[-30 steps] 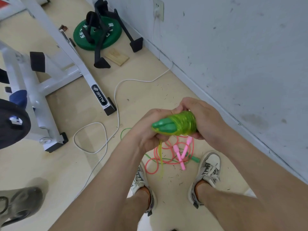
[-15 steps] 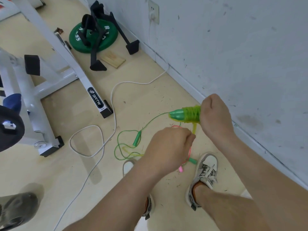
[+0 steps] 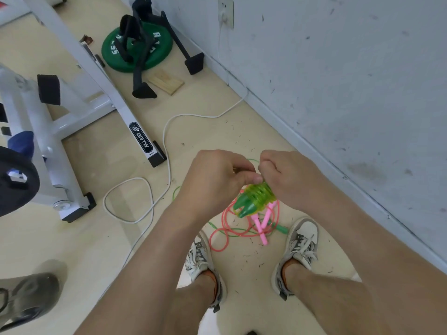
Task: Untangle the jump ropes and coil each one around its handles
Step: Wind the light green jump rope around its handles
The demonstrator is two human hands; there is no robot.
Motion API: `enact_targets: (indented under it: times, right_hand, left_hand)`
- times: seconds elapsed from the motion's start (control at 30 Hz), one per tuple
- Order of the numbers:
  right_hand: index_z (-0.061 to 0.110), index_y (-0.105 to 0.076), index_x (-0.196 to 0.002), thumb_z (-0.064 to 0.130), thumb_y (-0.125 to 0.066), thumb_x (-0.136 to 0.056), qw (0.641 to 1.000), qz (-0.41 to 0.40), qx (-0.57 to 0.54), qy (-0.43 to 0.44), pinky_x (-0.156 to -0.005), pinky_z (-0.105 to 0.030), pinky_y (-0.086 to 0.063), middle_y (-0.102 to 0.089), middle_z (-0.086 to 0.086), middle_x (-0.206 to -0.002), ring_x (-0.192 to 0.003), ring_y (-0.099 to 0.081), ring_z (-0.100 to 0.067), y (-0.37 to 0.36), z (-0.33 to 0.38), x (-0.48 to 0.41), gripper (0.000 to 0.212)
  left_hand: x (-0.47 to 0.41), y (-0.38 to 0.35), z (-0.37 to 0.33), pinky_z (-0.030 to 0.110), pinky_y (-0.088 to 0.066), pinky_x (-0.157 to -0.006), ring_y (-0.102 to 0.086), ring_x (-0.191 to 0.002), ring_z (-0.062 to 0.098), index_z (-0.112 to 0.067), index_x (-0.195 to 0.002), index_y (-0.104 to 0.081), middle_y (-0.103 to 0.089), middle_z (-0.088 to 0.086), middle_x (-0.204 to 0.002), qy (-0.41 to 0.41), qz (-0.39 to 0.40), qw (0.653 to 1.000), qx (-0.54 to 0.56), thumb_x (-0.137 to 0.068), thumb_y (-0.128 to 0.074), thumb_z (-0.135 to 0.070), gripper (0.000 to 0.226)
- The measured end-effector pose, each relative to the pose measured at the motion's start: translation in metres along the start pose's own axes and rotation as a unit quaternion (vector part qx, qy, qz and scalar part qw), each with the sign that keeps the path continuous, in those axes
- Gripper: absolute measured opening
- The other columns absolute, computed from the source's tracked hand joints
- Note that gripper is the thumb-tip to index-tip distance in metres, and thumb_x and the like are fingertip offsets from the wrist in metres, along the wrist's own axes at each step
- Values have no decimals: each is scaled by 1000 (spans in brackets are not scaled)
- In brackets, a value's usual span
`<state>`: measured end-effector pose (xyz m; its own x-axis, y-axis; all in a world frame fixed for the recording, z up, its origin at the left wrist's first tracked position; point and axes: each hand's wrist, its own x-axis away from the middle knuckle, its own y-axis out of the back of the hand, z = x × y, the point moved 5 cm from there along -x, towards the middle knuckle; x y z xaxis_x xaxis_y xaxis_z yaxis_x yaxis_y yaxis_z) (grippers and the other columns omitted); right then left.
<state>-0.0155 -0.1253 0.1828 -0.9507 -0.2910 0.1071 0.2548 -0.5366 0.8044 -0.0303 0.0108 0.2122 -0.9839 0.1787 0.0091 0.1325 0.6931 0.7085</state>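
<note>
Coiled green rope [image 3: 257, 197]; frame label [image 3: 141, 140] ("BRTW")

The green jump rope [image 3: 244, 206] has dark green handles under lime cord. The pink jump rope [image 3: 257, 222] is pink throughout. Far left, a green weight plate [image 3: 162, 50] bears white lettering.

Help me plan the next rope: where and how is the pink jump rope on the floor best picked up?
Take the two pink handles, coming straight down from above. They are rigid and lie crossed on the floor, so one grip would likely gather both. The pink cord is limp and lies in loose loops, so it would probably slip or drag.
</note>
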Motion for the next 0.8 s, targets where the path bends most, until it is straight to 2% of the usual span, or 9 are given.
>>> enact_targets:
  times: [0.2, 0.27, 0.33, 0.4, 0.47, 0.53, 0.63, 0.7, 0.8]
  right_hand:
    - [9, -45, -64, 28, -32, -80, 994, 3, -106, 40, -58, -38, -35, -41, 2, -55, -59, -42, -18, 3, 6, 0, 28]
    - [4, -44, -64, 25, -34, -79, 986, 1, -164, 38, -54, -36, -31, -36, 4, -54, -55, -37, -13, 2, 6, 0, 28]
    - [-2, -43, -64, 20, -37, -80, 973, -12, -231, 21, -51, -30, -27, -33, 5, -53, -54, -33, -9, 5, 9, 1, 28]
    - [-1, -45, -62, 14, -42, -84, 952, -59, -296, -38, -46, -21, -28, -35, 6, -53, -52, -34, -7, 12, 5, 1, 27]
    - [7, -46, -56, 7, -43, -87, 900, -117, -398, -131, -43, -18, -31, -39, 2, -51, -49, -38, -11, 17, -7, 1, 31]
    - [14, -45, -53, 6, -40, -87, 831, -156, -492, -207, -40, -17, -27, -37, 2, -45, -41, -33, -13, 13, -17, 1, 35]
    - [15, -37, -54, 7, -35, -86, 785, -239, -499, -279, -41, -18, -22, -31, 0, -45, -41, -26, -18, 8, -34, 2, 34]
    - [15, -33, -57, 11, -35, -83, 789, -294, -452, -294, -48, -25, -24, -29, -4, -54, -51, -26, -20, 12, -44, 4, 26]
    - [18, -28, -59, 13, -35, -83, 872, -331, -272, -236, -52, -31, -21, -28, -1, -58, -54, -24, -19, 29, -52, 5, 26]
  left_hand:
    - [-2, -5, 11, 10, -38, -49, -50, -47, -2, -13, -74, -74, -62, -8, -53, 109, 64, 973, 191, -76, -78, -19, 8]
    - [-2, -9, 16, 12, -34, -43, -43, -41, 1, -7, -73, -71, -58, -7, -49, 155, 92, 945, 273, -76, -76, -16, 10]
    - [-2, -16, 19, 16, -25, -40, -34, -41, 7, -11, -67, -69, -53, -2, -50, 191, 125, 902, 367, -73, -74, -22, 14]
    - [-4, -19, 26, 21, -21, -44, -33, -46, 13, -17, -60, -67, -50, 4, -55, 214, 113, 893, 380, -71, -74, -32, 20]
    - [-5, -19, 31, 22, -20, -45, -31, -47, 15, -20, -57, -66, -45, 5, -54, 214, 64, 912, 343, -81, -73, -27, 26]
    - [-5, -22, 22, 23, -22, -46, -31, -47, 17, -22, -61, -67, -44, -1, -50, 160, 26, 947, 279, -85, -64, -15, 25]
    - [1, -44, -7, 26, -38, -53, -49, -53, 12, -18, -85, -67, -54, -8, -56, 7, 27, 999, 32, -96, -48, -22, 22]
    - [8, -59, -23, 32, -40, -53, -56, -61, 26, -14, -84, -57, -55, -1, -65, -85, 29, 989, -119, -95, -41, -22, 21]
    - [15, -59, -34, 23, -22, -44, -45, -41, 24, -16, -65, -51, -43, -3, -52, -156, 6, 968, -196, -88, -46, -22, 25]
